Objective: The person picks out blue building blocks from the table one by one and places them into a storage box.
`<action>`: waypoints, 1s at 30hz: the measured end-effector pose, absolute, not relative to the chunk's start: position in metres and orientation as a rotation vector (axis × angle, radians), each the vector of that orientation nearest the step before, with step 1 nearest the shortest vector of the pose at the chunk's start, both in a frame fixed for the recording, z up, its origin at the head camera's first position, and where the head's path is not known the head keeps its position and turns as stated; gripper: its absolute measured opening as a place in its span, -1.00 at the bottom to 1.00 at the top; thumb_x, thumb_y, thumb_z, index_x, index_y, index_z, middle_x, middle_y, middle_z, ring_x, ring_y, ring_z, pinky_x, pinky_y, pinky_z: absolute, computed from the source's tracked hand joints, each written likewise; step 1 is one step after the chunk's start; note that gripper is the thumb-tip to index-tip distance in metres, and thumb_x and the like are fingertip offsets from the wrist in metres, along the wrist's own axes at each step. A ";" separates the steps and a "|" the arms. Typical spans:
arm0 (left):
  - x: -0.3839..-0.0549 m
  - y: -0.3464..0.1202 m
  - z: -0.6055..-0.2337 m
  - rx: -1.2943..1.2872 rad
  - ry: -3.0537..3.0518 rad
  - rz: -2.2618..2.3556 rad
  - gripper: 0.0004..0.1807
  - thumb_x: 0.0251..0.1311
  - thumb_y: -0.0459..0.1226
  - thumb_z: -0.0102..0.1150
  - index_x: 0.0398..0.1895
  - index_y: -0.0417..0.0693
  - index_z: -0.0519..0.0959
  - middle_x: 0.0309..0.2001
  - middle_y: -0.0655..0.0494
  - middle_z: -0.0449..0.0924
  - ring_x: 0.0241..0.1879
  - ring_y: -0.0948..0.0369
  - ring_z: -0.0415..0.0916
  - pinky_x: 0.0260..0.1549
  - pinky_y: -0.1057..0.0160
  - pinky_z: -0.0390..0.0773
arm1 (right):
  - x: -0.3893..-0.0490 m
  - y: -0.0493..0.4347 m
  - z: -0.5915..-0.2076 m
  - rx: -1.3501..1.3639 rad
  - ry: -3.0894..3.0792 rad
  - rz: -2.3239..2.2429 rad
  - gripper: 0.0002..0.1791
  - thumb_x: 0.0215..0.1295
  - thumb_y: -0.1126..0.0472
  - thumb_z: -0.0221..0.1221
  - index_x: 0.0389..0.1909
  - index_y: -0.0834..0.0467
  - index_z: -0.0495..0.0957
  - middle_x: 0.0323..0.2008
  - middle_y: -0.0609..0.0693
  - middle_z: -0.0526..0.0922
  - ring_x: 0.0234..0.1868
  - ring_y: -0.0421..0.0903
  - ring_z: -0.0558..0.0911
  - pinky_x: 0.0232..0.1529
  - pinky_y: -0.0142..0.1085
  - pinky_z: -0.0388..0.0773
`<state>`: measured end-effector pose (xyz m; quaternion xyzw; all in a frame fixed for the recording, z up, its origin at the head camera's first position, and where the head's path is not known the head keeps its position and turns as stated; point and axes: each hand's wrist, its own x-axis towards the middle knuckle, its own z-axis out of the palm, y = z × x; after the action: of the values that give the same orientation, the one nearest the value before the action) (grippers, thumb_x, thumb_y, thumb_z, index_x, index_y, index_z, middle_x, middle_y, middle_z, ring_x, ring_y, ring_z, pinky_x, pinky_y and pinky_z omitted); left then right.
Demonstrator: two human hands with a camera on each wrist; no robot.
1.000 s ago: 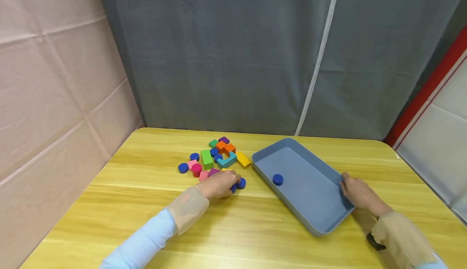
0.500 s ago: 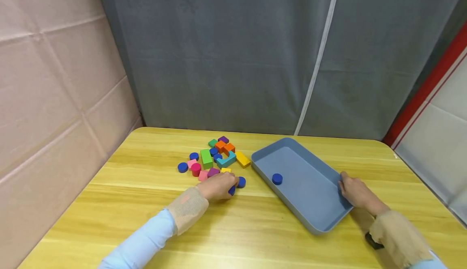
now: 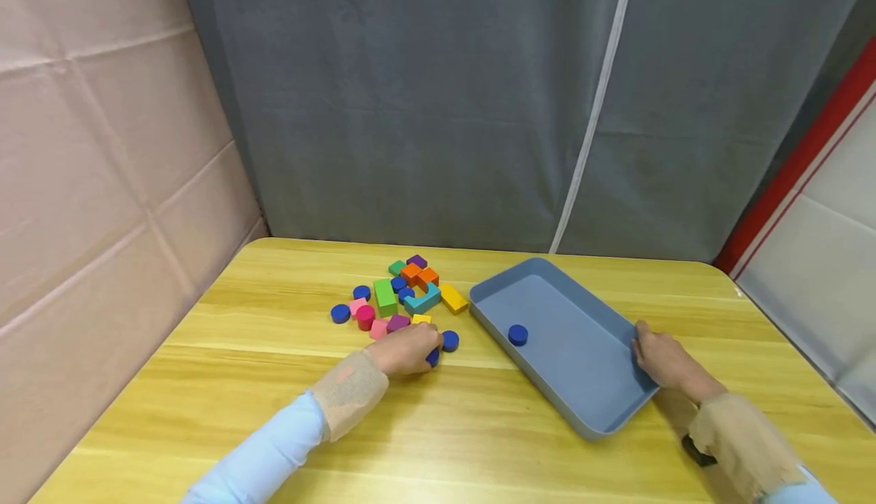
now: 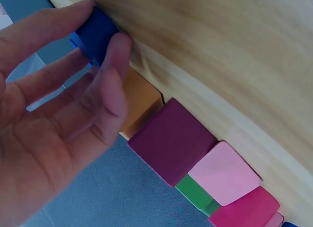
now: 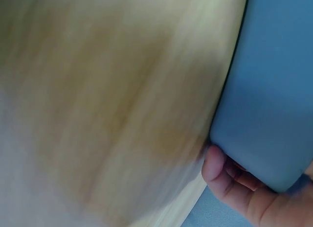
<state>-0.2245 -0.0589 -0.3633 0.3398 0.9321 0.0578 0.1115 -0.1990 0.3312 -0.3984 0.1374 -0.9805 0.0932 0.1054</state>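
Note:
My left hand (image 3: 407, 349) pinches a blue round block (image 4: 99, 35) between thumb and fingers, low over the wooden table; the left wrist view shows its flat face. Just beyond the fingertips lies another blue round block (image 3: 450, 340). Beside the knuckles are a yellow block (image 3: 421, 319), a purple block (image 3: 398, 324) and a pink block (image 3: 379, 329). At the right, my right hand (image 3: 667, 358) grips the edge of a grey-blue tray (image 3: 588, 416), its fingers curled at the tray's wall in the right wrist view. One blue round block (image 3: 518, 335) lies inside the tray.
Behind the left hand several coloured blocks lie grouped, among them a green block (image 3: 385, 298), a teal arch (image 3: 423, 300) and a yellow plank (image 3: 453, 299) near the tray. A grey curtain (image 3: 424, 109) hangs behind the wooden table (image 3: 411, 451).
The left hand keeps its pinch on the blue round block, nearly in place. The right hand still grips the tray. The whole head view has shifted slightly left.

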 end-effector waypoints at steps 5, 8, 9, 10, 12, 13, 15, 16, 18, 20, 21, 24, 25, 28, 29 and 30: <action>-0.224 -0.061 -0.362 0.987 2.729 0.188 -0.87 -0.02 -0.31 0.26 -0.36 -0.12 0.58 -0.50 0.16 0.40 -0.51 0.26 0.35 -0.48 0.44 0.41 | -0.199 0.330 -0.396 0.412 -2.875 0.280 -0.89 0.13 0.44 -0.03 -0.44 0.40 0.22 -0.76 0.05 0.31 -0.74 -0.04 0.38 -0.74 -0.23 0.31; -0.224 -0.061 -0.359 0.987 2.726 0.222 -0.83 -0.02 -0.31 0.26 -0.32 -0.14 0.59 -0.46 0.14 0.44 -0.48 0.26 0.37 -0.43 0.42 0.45 | -0.199 0.330 -0.396 0.407 -2.877 0.274 -0.89 0.13 0.44 -0.03 -0.44 0.40 0.22 -0.76 0.06 0.31 -0.74 -0.03 0.38 -0.74 -0.23 0.31; -0.224 -0.062 -0.358 0.989 2.724 0.239 -0.81 -0.02 -0.31 0.26 -0.30 -0.15 0.59 -0.44 0.13 0.47 -0.46 0.26 0.38 -0.40 0.41 0.46 | -0.198 0.330 -0.396 0.402 -2.878 0.269 -0.89 0.13 0.44 -0.03 -0.44 0.39 0.22 -0.76 0.06 0.31 -0.74 -0.03 0.39 -0.74 -0.22 0.31; -0.224 -0.062 -0.356 0.990 2.721 0.258 -0.79 -0.02 -0.30 0.26 -0.27 -0.15 0.59 -0.42 0.12 0.49 -0.44 0.26 0.40 -0.37 0.40 0.48 | -0.198 0.330 -0.397 0.396 -2.882 0.267 -0.89 0.14 0.44 -0.03 -0.44 0.39 0.22 -0.76 0.07 0.31 -0.74 -0.02 0.39 -0.74 -0.22 0.32; -0.225 -0.062 -0.353 1.010 2.722 0.289 -0.75 -0.02 -0.30 0.26 -0.23 -0.17 0.58 -0.36 0.08 0.52 -0.39 0.25 0.43 -0.32 0.37 0.50 | -0.198 0.330 -0.397 0.387 -2.885 0.256 -0.89 0.14 0.44 -0.04 -0.44 0.39 0.21 -0.76 0.08 0.32 -0.74 -0.01 0.40 -0.74 -0.21 0.32; -0.225 -0.062 -0.351 1.024 2.725 0.304 -0.74 -0.02 -0.30 0.26 -0.22 -0.18 0.58 -0.34 0.07 0.53 -0.37 0.24 0.43 -0.29 0.36 0.51 | -0.198 0.330 -0.397 0.381 -2.886 0.252 -0.89 0.14 0.44 -0.04 -0.44 0.39 0.21 -0.76 0.08 0.32 -0.74 0.00 0.40 -0.74 -0.20 0.32; -0.226 -0.061 -0.348 1.063 2.731 0.328 -0.72 -0.02 -0.31 0.26 -0.20 -0.20 0.57 -0.30 0.04 0.53 -0.33 0.21 0.44 -0.26 0.33 0.51 | -0.198 0.330 -0.398 0.377 -2.883 0.240 -0.89 0.14 0.44 -0.04 -0.44 0.39 0.21 -0.76 0.09 0.32 -0.74 0.01 0.40 -0.74 -0.19 0.32; -0.227 -0.061 -0.347 1.080 2.737 0.336 -0.72 -0.02 -0.31 0.26 -0.19 -0.21 0.56 -0.28 0.03 0.53 -0.31 0.21 0.44 -0.24 0.32 0.51 | -0.198 0.330 -0.398 0.376 -2.882 0.239 -0.89 0.14 0.44 -0.04 -0.44 0.39 0.21 -0.76 0.08 0.32 -0.74 0.01 0.40 -0.74 -0.19 0.32; -0.228 -0.059 -0.345 1.123 2.743 0.353 -0.71 -0.02 -0.34 0.25 -0.19 -0.23 0.55 -0.28 0.00 0.52 -0.30 0.18 0.43 -0.21 0.29 0.50 | -0.198 0.330 -0.398 0.379 -2.880 0.235 -0.89 0.14 0.44 -0.04 -0.43 0.40 0.21 -0.76 0.08 0.32 -0.74 0.00 0.40 -0.73 -0.20 0.32; -0.228 -0.057 -0.343 1.154 2.744 0.378 -0.71 -0.02 -0.36 0.24 -0.18 -0.25 0.54 -0.25 -0.02 0.52 -0.29 0.16 0.44 -0.19 0.26 0.50 | -0.198 0.330 -0.398 0.382 -2.884 0.235 -0.89 0.15 0.44 -0.04 -0.41 0.41 0.21 -0.76 0.07 0.32 -0.74 -0.02 0.39 -0.73 -0.21 0.32; -0.228 -0.055 -0.343 1.168 2.743 0.391 -0.71 -0.02 -0.37 0.24 -0.17 -0.26 0.54 -0.24 -0.04 0.52 -0.27 0.15 0.44 -0.18 0.24 0.50 | -0.198 0.330 -0.398 0.385 -2.885 0.236 -0.89 0.15 0.44 -0.04 -0.41 0.41 0.21 -0.76 0.07 0.32 -0.74 -0.02 0.39 -0.73 -0.21 0.32; -0.228 -0.051 -0.341 1.202 2.747 0.407 -0.68 0.01 -0.35 0.22 -0.12 -0.27 0.52 -0.19 -0.06 0.51 -0.21 0.12 0.45 -0.14 0.22 0.49 | -0.197 0.329 -0.397 0.387 -2.888 0.232 -0.89 0.15 0.44 -0.04 -0.41 0.41 0.21 -0.76 0.07 0.32 -0.73 -0.01 0.40 -0.72 -0.20 0.33; -0.229 -0.049 -0.341 1.218 2.751 0.413 -0.67 0.02 -0.35 0.21 -0.11 -0.27 0.51 -0.17 -0.06 0.50 -0.20 0.12 0.45 -0.14 0.21 0.49 | -0.197 0.329 -0.397 0.386 -2.889 0.231 -0.89 0.15 0.44 -0.04 -0.41 0.40 0.20 -0.76 0.07 0.32 -0.73 0.00 0.41 -0.72 -0.20 0.33; -0.230 -0.042 -0.340 1.246 2.763 0.438 -0.65 0.04 -0.32 0.20 -0.07 -0.26 0.50 -0.14 -0.06 0.49 -0.16 0.11 0.45 -0.12 0.21 0.48 | -0.197 0.329 -0.397 0.384 -2.892 0.226 -0.88 0.15 0.44 -0.04 -0.43 0.40 0.20 -0.76 0.07 0.32 -0.73 0.01 0.41 -0.71 -0.19 0.34; -0.231 -0.039 -0.339 1.252 2.765 0.452 -0.64 0.05 -0.32 0.19 -0.06 -0.25 0.49 -0.11 -0.07 0.48 -0.15 0.10 0.45 -0.11 0.21 0.48 | -0.197 0.329 -0.397 0.383 -2.894 0.226 -0.88 0.15 0.44 -0.04 -0.43 0.40 0.20 -0.76 0.08 0.33 -0.72 0.01 0.41 -0.71 -0.19 0.34; -0.231 -0.036 -0.338 1.255 2.765 0.465 -0.64 0.05 -0.32 0.19 -0.05 -0.25 0.49 -0.10 -0.07 0.47 -0.14 0.10 0.45 -0.10 0.22 0.47 | -0.197 0.328 -0.397 0.380 -2.900 0.228 -0.88 0.15 0.44 -0.04 -0.43 0.40 0.20 -0.75 0.08 0.33 -0.72 0.00 0.41 -0.71 -0.20 0.34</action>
<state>-0.2315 -0.0363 -0.3379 0.4083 0.8996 0.1513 0.0346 -0.1971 0.3283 -0.3969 0.1288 -0.9832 0.0774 0.1037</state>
